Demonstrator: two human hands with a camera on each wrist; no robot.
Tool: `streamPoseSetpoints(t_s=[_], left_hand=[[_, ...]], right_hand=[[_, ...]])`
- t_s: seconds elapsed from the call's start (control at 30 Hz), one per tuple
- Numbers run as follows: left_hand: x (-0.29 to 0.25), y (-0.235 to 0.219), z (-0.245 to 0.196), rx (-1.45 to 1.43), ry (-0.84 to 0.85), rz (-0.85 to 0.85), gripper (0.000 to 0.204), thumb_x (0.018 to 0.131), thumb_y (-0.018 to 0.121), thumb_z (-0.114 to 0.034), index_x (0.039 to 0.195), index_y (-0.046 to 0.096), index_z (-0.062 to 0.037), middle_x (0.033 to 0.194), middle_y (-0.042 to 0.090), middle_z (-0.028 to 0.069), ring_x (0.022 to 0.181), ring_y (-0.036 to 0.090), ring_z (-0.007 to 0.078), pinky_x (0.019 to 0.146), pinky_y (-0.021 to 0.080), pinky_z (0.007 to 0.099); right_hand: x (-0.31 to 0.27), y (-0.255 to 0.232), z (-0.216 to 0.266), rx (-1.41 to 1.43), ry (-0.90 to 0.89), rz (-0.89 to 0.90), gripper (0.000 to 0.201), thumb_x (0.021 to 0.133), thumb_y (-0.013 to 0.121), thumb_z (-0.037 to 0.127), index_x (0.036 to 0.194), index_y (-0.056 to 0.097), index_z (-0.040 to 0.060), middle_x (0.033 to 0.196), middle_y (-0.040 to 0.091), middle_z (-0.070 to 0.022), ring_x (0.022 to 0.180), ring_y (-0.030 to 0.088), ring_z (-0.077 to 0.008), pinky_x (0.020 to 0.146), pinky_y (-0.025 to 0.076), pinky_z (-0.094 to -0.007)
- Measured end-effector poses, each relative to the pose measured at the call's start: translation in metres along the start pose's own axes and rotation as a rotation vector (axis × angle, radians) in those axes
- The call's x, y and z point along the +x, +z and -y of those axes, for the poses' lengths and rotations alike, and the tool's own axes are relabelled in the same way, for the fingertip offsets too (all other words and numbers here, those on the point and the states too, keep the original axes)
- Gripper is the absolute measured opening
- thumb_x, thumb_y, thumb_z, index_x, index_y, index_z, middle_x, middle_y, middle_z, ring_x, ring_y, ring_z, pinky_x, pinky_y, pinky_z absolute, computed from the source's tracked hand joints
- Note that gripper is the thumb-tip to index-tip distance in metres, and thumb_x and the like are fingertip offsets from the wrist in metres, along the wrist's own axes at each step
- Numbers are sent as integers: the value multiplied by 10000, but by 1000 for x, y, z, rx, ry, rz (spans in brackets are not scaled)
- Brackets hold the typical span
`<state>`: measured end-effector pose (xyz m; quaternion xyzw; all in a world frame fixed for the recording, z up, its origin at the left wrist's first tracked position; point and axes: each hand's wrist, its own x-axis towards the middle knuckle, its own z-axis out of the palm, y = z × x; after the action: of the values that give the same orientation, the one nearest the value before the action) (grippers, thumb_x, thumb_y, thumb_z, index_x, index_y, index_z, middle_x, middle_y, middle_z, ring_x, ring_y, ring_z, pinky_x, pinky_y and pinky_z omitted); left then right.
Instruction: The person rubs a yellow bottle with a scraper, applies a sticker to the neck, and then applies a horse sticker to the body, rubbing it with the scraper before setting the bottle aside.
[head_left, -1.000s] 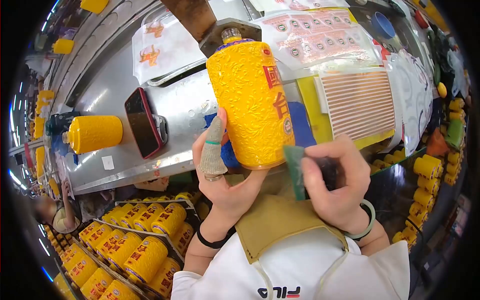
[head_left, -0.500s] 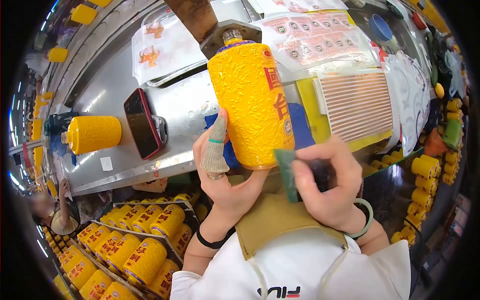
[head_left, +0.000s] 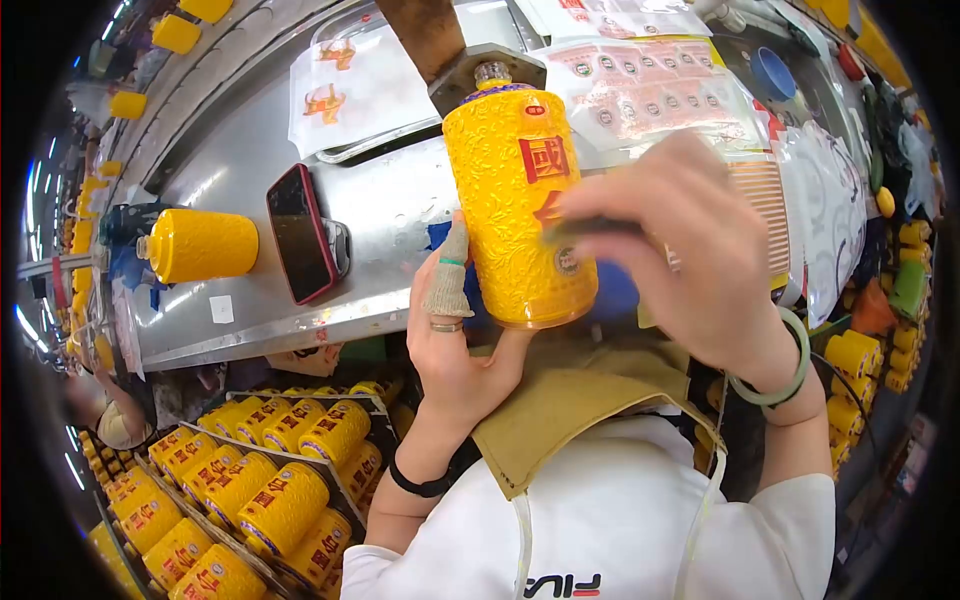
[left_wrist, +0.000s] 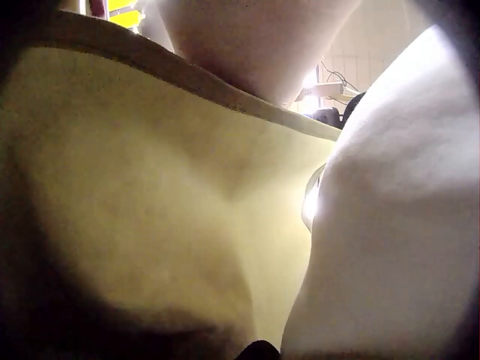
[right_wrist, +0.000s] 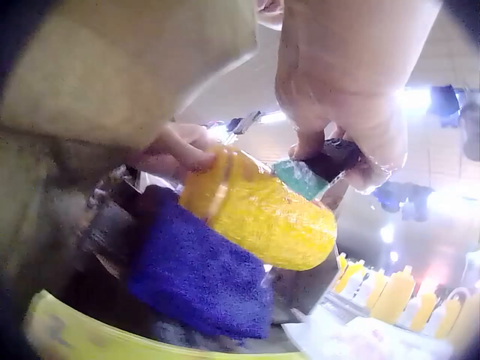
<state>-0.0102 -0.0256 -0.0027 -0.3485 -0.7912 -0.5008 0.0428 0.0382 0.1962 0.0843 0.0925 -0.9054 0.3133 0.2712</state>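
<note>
A yellow embossed bottle [head_left: 500, 200] with red characters lies along a metal holder [head_left: 487, 75], its neck at the holder's plate. My left hand [head_left: 450, 350] holds the bottle by its base, fingers along the left side and thumb under the bottom. A knitted finger sleeve [head_left: 450, 285] covers one finger. My right hand [head_left: 700, 245], blurred, pinches a flat green scraper [right_wrist: 298, 178] with a dark grip against the bottle's lettered side, covering part of the lower character. A blue cloth [right_wrist: 202, 270] lies beneath the bottle. The left wrist view shows mainly the apron [left_wrist: 165, 172].
To the left, a phone [head_left: 300, 235] and another yellow bottle [head_left: 205, 245] rest on the metal table [head_left: 390, 190]. Decal sheets [head_left: 650, 90] lie beyond my right hand. Crates of yellow bottles [head_left: 285, 510] stand at lower left. A person [head_left: 115, 415] is at far left.
My right hand has gone from beside the bottle's base up onto its lettered side with the scraper. The bottle is turned slightly, its lettering facing up more. My left hand keeps its hold.
</note>
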Motion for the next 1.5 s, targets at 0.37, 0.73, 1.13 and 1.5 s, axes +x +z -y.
streamPoseSetpoints(t_s=[0.37, 0.73, 1.13, 1.5], left_hand=[[10, -11, -10, 12, -9, 87, 868, 759, 921, -136, 1522, 521, -31, 1550, 491, 231, 1402, 511, 375, 1161, 410, 471], [17, 0, -4, 342, 329, -1, 567, 685, 954, -182, 1221, 772, -144, 1444, 581, 191, 1221, 595, 403, 1007, 515, 475], [0, 3, 1, 45, 165, -120, 600, 722, 923, -41, 1273, 693, 16, 1399, 645, 228, 1241, 657, 387, 1023, 558, 441], [-22, 13, 11, -193, -65, -155, 646, 773, 896, -16, 1359, 634, 60, 1381, 654, 234, 1219, 667, 339, 1040, 529, 407]], right_hand=[[-5, -10, -5, -65, 83, -143, 266, 808, 792, -63, 1062, 740, -2, 972, 720, -84, 888, 663, -203, 810, 534, -303], [-37, -1, -3, 196, 421, -230, 267, 911, 755, 20, 1172, 700, 0, 1076, 699, -104, 950, 671, -206, 845, 542, -310], [3, 7, 4, -39, -118, -79, 303, 733, 761, -50, 1027, 753, 22, 961, 742, -88, 850, 630, -282, 765, 529, -368], [-38, 6, 28, 39, -239, 71, 297, 725, 730, 135, 1019, 773, 131, 1028, 723, 27, 874, 592, -138, 686, 486, -291]])
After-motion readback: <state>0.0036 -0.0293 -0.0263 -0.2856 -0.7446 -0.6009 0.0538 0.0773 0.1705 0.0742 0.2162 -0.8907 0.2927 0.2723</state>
